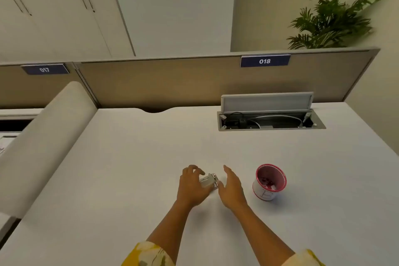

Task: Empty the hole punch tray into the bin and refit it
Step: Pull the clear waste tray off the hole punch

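Two bare hands are closing around a small hole punch (209,182) on a white desk (129,168), beside a red-rimmed cup serving as the bin (269,181).

The left hand (192,185) is lying over the punch's left side with curled fingers (195,169) arching above it; whether they are actually gripping it cannot be told. The right hand (231,187) is standing on edge just right of the punch, fingers straight and together, holding nothing. The punch is lying between the two palms, its long axis running diagonally from near-left to far-right, its metal far end pointing up and right. The bin is sitting upright, well clear of the right hand, with red-and-white scraps inside. Farther back, a cable hatch (269,114) is standing open.
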The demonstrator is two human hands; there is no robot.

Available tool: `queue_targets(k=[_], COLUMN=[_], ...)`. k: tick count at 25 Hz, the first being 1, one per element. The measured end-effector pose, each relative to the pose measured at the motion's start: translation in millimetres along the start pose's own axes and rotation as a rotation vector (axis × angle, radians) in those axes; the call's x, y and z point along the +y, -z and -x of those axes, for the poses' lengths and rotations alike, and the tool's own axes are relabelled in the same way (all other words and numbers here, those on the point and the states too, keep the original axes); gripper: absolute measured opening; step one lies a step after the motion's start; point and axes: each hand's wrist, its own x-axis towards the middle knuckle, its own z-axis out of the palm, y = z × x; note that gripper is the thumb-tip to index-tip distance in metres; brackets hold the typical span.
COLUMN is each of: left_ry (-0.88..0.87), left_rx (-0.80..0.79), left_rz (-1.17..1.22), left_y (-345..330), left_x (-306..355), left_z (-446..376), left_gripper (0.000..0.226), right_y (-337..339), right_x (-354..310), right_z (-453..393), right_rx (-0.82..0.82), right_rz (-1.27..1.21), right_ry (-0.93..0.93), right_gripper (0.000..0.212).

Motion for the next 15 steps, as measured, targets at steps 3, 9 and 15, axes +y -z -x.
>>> queue_targets(k=[3, 9, 15], left_ry=[0.021, 0.145, 0.148], left_rx=[-0.059, -0.177, -0.251], left_rz=[-0.089, -0.041, 0.063], left_y=[-5, -6, -15], left_x=[4, 3, 0], left_z=[-3, -11, -9], left_gripper=[0.047, 0.040, 0.032], right_y=[-5, -5, -12], right_x=[9, 20, 19], right_z=[0, -5, -4], right_rx=[0.004, 0.032, 0.041], right_rz=[-0.038, -0.059, -0.148], right_ry=[-0.106, -0.189, -0.219], right_gripper=[0.055, 0.035, 0.032])
